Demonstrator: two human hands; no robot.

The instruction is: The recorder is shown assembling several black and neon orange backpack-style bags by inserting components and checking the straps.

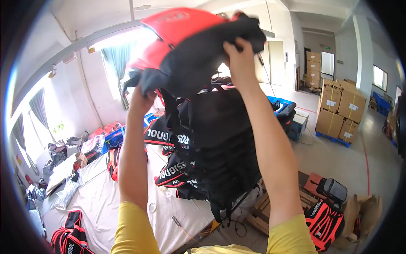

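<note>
Both my arms are raised, holding up a red and black bag [190, 55] whose outline is slightly blurred. My left hand [143, 100] grips its lower left edge, with the fingers partly hidden by the fabric. On the right, my right hand [241, 54] is closed on the black side near the bag's end. Beneath the lifted bag stands a tall stack of black bags [215, 139] with red piping and white lettering, straps hanging from its near side. The stack rests on a table covered with a pale sheet [101, 190].
Another red and black bag [72, 237] lies at the near left. Plastic-wrapped goods [63, 156] crowd the far left. Right of the table are a wooden pallet [264, 211], a striped bag [323, 224] and a grey case [332, 192]. Strapped cartons [342, 106] stand farther back.
</note>
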